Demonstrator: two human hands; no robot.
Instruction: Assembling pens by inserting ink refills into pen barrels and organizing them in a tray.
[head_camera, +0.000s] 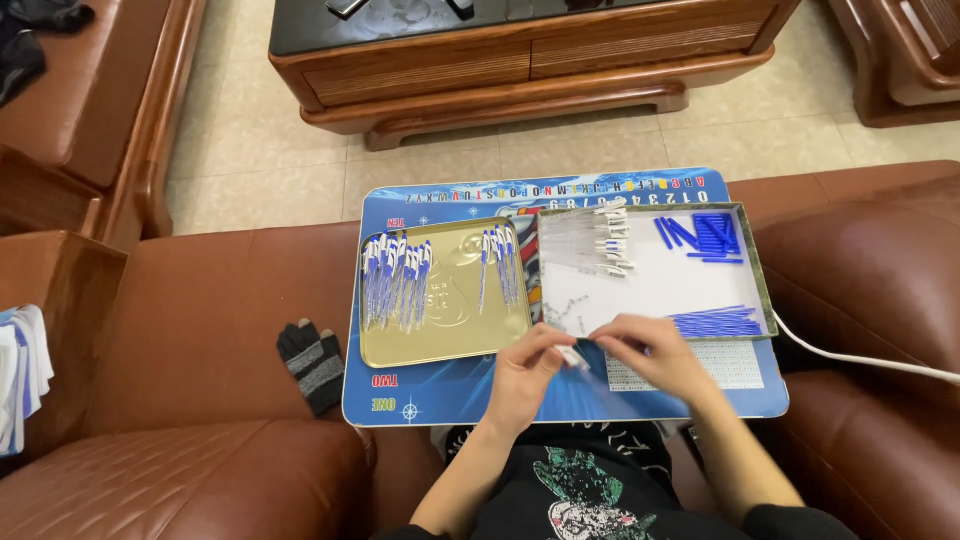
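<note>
Brown leather sofa (200, 330); beyond both hands a gold tin (440, 340) of pens; left hand (525, 370) and right hand (655, 350) pinch one clear pen barrel (575, 357).

Brown leather sofa (200, 330), tiled floor (250, 150), wooden table (520, 70)

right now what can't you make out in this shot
- Head view: the small clear pen piece between the left hand and right hand is mostly covered by fingers; its exact shape is unclear.
- The tiny metal bits in the white shallow box are too small to identify.
- Dark items on the wooden coffee table are cut off by the top edge.
</note>
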